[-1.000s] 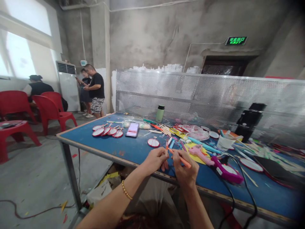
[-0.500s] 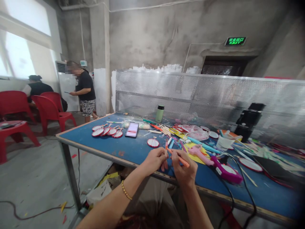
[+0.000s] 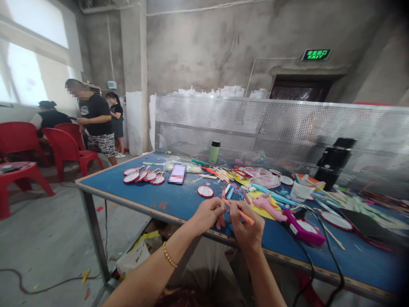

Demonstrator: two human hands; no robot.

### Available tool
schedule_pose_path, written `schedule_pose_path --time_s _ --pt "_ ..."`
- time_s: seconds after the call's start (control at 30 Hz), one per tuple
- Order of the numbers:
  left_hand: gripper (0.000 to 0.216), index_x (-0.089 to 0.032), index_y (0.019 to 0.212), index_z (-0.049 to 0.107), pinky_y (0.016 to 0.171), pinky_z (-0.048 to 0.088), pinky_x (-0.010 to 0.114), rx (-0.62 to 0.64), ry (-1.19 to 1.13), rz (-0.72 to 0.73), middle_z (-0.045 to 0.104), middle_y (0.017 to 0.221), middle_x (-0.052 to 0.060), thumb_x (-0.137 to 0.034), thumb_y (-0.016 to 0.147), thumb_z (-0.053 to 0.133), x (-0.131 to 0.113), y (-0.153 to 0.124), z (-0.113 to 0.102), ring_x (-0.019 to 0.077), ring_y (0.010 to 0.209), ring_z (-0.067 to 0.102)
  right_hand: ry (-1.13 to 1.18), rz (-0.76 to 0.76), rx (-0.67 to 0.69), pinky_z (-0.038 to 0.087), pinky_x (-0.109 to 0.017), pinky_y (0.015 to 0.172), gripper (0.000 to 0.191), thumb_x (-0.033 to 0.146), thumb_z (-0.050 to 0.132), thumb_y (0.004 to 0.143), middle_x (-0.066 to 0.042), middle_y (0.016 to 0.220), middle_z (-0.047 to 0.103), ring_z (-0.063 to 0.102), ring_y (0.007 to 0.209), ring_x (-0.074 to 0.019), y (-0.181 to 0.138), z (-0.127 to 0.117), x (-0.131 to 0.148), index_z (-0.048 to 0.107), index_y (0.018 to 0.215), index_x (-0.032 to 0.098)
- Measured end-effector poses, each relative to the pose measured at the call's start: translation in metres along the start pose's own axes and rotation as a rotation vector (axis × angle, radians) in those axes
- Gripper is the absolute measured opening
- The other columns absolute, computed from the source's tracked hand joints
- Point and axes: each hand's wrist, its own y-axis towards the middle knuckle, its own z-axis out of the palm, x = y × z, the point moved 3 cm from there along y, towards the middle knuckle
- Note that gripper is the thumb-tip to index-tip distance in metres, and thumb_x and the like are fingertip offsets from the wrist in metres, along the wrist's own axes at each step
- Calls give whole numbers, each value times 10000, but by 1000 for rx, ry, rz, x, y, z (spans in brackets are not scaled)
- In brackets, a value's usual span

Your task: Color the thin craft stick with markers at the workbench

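Thin orange stick is pinched in my right hand, lower centre; my left hand grips a second orange stick.

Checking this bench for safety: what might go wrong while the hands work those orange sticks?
Both the left hand and right hand hold orange sticks above the table edge; a dropped one would likely fall to the floor. The purple glue gun lies near the right hand, its black cable hanging over the edge; a snag might drag it off.
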Motion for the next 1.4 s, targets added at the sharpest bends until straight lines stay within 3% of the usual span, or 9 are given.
schedule_pose_path --time_s 0.5,0.73,0.9,1.17,1.4 --pt "219 -186 787 496 414 344 178 2 -3 -1 597 536 -29 -392 846 542 -2 -1 0 89 398 516 13 43 -44 500 -208 583 235 279 533 936 7 653 678 598 524 -97 0 -1 -1 688 782 193" --pt "211 -191 775 480 415 350 181 5 -5 2 587 536 -34 -382 851 528 0 -1 1 85 396 508 24 15 28 517 -215 610 247 307 522 944 -4 692 699 641 585 -114 1 2 0 710 830 194" --pt "168 -190 811 495 388 317 175 5 5 -1 605 545 -26 -352 851 513 -2 -1 0 93 398 519 -9 29 -50 496 -210 582 230 282 536 937 5 652 686 612 528 -103 -1 -1 -1 689 790 191" --pt "209 -183 791 495 395 329 176 9 13 1 606 552 -23 -379 860 514 -5 -2 1 85 393 515 -7 -24 11 497 -197 617 231 269 531 938 6 682 693 642 594 -105 0 1 1 687 784 196" --pt "200 -182 818 503 390 319 167 7 15 7 609 551 -27 -378 857 520 -3 -1 0 86 392 520 -30 -7 -52 485 -194 588 221 253 543 933 11 639 676 604 524 -93 -3 -1 -2 676 770 187"
